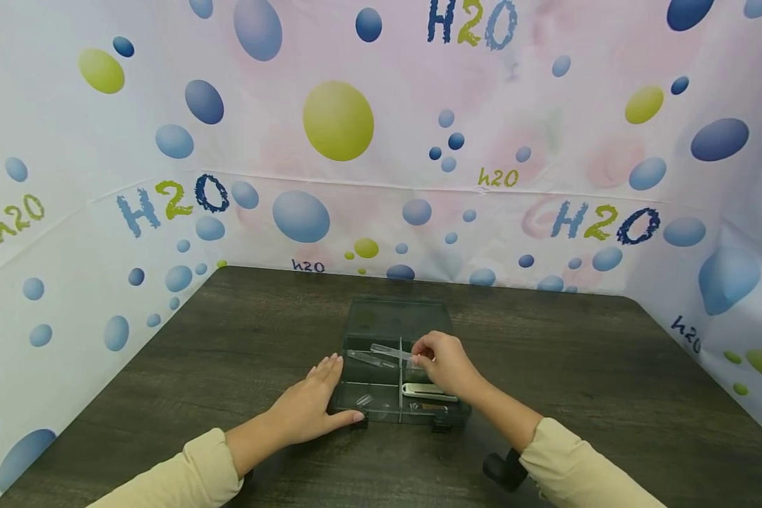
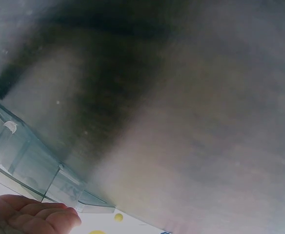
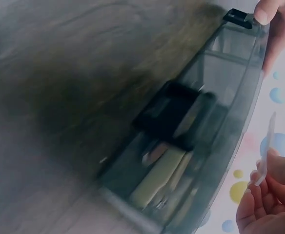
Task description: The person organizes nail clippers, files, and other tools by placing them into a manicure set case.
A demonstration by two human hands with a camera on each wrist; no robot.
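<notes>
A smoky see-through divided box (image 1: 368,382) lies on the table, its lid (image 1: 396,317) laid back behind it. My right hand (image 1: 447,363) pinches a thin clear plastic strip (image 1: 389,351) above the back compartments; the right wrist view shows the strip (image 3: 268,146) between thumb and fingers. Another clear plastic piece (image 1: 371,359) is in the back left compartment. In the front right compartment sits a long pale-green and white object (image 1: 430,392), its kind unclear. With fingers straight, my left hand (image 1: 305,409) rests along the box's left side, thumb near a front latch (image 1: 359,422).
Small clear pieces (image 1: 364,400) lie in the front left compartment. A second black latch (image 1: 441,425) is on the box's front. The dark wooden table (image 1: 546,339) runs back to a patterned backdrop (image 1: 406,141). A black object (image 1: 504,471) shows near the right sleeve.
</notes>
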